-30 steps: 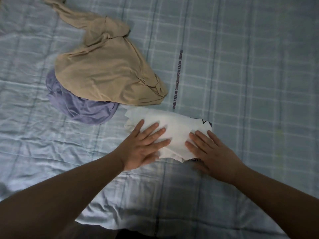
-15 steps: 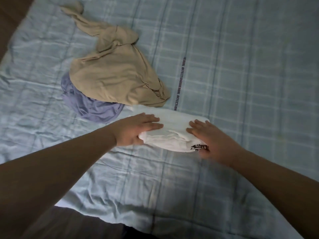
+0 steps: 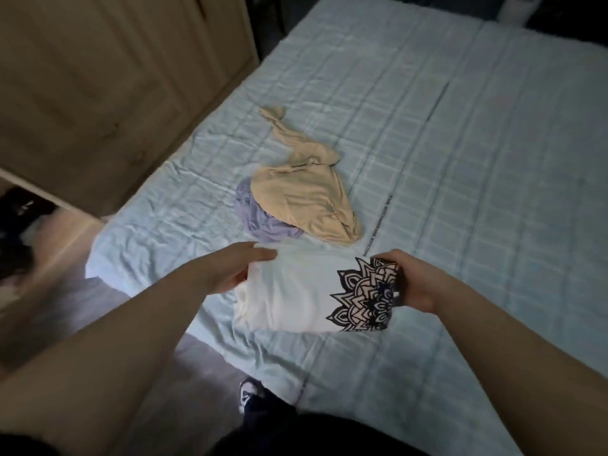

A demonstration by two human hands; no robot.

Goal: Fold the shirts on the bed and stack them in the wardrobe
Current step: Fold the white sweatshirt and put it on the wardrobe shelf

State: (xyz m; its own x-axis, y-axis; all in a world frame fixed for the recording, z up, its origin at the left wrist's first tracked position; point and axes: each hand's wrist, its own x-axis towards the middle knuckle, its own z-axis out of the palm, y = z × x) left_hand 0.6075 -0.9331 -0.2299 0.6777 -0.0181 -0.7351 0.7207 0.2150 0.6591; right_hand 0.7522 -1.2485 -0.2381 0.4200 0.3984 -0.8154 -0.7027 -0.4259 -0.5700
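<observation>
Nearest to the camera are dark trousers and one shoe (image 3: 247, 394) on the floor beside the bed (image 3: 493, 159). Above them, both forearms reach forward. The left hand (image 3: 230, 274) holds the left end of a folded white shirt (image 3: 289, 297), with its fingers lying along the top edge. The right hand (image 3: 413, 281) grips the right end, its fingers curled around the part with a black flower-like print. The shirt seems lifted a little above the light blue checked cover, near the bed's edge. Farther on the bed lies a crumpled beige shirt (image 3: 302, 199), partly covering a purple shirt (image 3: 260, 218). At the left stands a wooden wardrobe (image 3: 98, 77).
</observation>
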